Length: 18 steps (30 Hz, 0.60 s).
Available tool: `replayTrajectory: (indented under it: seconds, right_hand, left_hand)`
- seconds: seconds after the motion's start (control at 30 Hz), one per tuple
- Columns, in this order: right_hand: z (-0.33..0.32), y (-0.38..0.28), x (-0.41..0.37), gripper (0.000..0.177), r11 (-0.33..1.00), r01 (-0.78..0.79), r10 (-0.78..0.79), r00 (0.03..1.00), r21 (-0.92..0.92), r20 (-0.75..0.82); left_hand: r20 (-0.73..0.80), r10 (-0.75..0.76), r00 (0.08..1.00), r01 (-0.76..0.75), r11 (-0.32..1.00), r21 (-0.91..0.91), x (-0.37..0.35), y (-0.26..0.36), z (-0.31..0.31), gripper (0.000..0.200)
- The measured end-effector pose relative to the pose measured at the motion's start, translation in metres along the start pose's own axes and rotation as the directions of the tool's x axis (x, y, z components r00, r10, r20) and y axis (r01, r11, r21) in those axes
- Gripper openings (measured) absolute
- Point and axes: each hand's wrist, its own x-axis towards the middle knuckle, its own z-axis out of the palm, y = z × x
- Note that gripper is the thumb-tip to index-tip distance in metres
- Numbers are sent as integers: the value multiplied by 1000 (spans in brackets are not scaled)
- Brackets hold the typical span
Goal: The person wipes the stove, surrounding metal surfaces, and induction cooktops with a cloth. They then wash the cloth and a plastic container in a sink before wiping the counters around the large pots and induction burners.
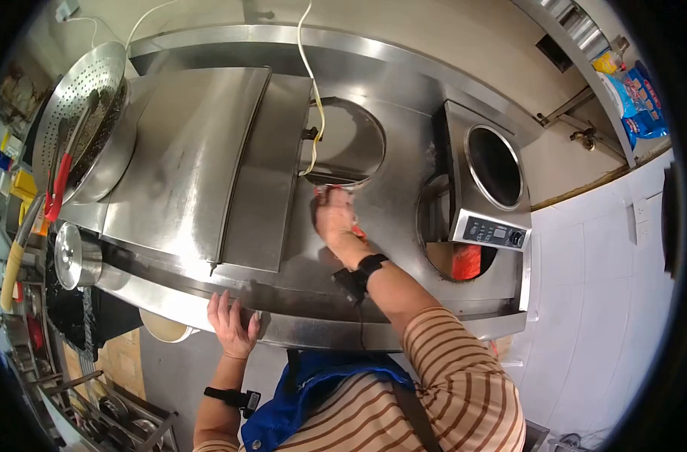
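Observation:
My right hand (334,216) is over the steel counter (388,218), just below the round opening (351,143) at the middle. Its fingers are blurred and curled, and bits of something red show beside them; the thing itself is too smeared to make out. My left hand (233,325) rests on the counter's front edge with its fingers spread and nothing in them. A pale cable (317,98) hangs down to the left rim of the round opening.
An induction cooker (494,173) stands at the right, beside another opening with something red (466,261) inside. Steel covers (181,158) lie at the left, near a large perforated strainer (76,90) and a lidded pot (78,258). Blue packets (644,105) sit on the upper right shelf.

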Motion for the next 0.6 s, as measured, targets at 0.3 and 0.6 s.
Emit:
replayTrajectory:
  seconds: [0.3, 0.6]
  right_hand:
    - [-97, 8, -164, 34, 777, 309, -549, 759, 548, 350]
    - [-206, 238, -246, 35, 245, -672, 592, 674, 699, 441]
  left_hand:
    - [-6, 37, 999, -38, 998, -49, -3, 0, -1, 36]
    - [25, 64, 998, -63, 997, -34, -1, 0, -2, 31]
